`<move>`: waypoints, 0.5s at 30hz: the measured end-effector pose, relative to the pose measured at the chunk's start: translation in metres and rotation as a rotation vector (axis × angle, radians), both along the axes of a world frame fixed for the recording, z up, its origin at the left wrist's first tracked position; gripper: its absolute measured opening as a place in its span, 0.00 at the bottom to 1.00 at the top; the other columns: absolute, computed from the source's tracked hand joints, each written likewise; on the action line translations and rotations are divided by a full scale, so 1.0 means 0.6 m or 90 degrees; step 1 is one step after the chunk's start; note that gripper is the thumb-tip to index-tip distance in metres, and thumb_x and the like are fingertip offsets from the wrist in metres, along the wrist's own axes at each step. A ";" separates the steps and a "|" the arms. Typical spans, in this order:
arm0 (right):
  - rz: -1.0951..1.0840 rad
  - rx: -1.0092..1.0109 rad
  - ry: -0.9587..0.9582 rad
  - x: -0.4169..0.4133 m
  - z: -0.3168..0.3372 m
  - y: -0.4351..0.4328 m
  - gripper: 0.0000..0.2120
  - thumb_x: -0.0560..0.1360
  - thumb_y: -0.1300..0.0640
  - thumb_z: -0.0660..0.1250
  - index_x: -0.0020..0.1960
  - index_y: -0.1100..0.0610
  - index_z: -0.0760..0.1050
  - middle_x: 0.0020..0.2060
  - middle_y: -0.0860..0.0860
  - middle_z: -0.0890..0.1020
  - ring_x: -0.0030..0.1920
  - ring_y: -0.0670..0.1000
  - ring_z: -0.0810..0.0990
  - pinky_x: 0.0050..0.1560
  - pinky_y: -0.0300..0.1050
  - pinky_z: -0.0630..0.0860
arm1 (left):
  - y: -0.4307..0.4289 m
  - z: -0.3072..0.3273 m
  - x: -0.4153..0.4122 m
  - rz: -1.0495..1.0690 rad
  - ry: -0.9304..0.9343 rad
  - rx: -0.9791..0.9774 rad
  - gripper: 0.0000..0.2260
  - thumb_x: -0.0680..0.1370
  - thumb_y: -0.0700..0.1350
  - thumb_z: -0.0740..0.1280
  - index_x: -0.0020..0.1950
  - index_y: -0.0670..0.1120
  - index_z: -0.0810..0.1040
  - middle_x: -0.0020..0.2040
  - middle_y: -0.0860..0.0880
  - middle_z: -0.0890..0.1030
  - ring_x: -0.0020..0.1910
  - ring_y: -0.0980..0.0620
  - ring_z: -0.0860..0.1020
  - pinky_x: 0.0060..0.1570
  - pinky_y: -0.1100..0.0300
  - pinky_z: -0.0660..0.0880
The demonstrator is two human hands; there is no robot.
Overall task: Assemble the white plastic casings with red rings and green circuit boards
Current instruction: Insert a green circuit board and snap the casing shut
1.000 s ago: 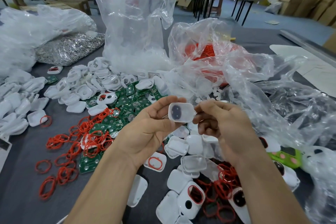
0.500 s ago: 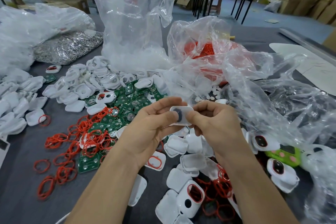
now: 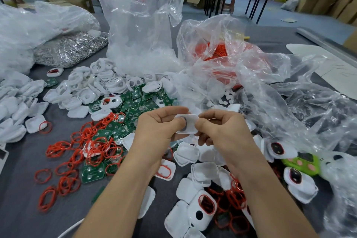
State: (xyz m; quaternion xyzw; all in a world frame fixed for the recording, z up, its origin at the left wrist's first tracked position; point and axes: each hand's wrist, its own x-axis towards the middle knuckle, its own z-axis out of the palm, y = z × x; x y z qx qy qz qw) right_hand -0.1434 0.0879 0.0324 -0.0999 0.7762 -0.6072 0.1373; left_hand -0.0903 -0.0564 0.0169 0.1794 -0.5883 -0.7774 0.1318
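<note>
While mid-air — smooth rounded-square white casing (image 3: 189, 118) in pinch grip of left hand (image 3: 158, 128), right hand (image 3: 222, 131).

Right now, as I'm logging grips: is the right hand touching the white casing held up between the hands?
Touching. The head view shows the right hand pinching the white casing, with the left hand gripping its other side.

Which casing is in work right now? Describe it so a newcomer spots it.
In front of the tall clear plastic bag at mid-table, the left hand and right hand meet. Between them they pinch one white casing with a dark round opening. Unlike the loose casings on the grey table, it is held off the surface.
</note>
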 end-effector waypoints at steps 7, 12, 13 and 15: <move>-0.107 0.153 0.119 0.008 -0.010 -0.012 0.07 0.70 0.55 0.75 0.34 0.50 0.82 0.26 0.44 0.83 0.27 0.44 0.82 0.31 0.35 0.78 | 0.011 -0.011 -0.003 0.053 -0.046 -0.181 0.12 0.77 0.32 0.70 0.49 0.48 0.88 0.38 0.47 0.87 0.37 0.50 0.86 0.39 0.57 0.84; -0.120 0.151 0.096 0.006 -0.013 -0.013 0.06 0.69 0.54 0.74 0.33 0.51 0.82 0.25 0.44 0.83 0.26 0.42 0.81 0.27 0.30 0.73 | 0.010 -0.016 -0.005 0.093 -0.104 -0.248 0.09 0.74 0.37 0.75 0.48 0.50 0.88 0.36 0.53 0.87 0.37 0.53 0.86 0.43 0.54 0.85; -0.121 0.148 0.087 0.005 -0.014 -0.013 0.06 0.68 0.55 0.74 0.33 0.51 0.83 0.25 0.44 0.83 0.26 0.42 0.81 0.27 0.29 0.72 | 0.010 -0.016 -0.005 0.109 -0.115 -0.274 0.06 0.73 0.40 0.76 0.45 0.51 0.88 0.35 0.54 0.86 0.35 0.56 0.86 0.42 0.55 0.85; -0.113 0.127 0.062 0.004 -0.016 -0.011 0.05 0.67 0.56 0.73 0.33 0.49 0.83 0.25 0.45 0.83 0.26 0.42 0.81 0.26 0.29 0.70 | 0.009 -0.014 -0.001 0.134 -0.128 -0.310 0.05 0.72 0.44 0.78 0.38 0.54 0.87 0.31 0.56 0.85 0.30 0.58 0.84 0.36 0.60 0.83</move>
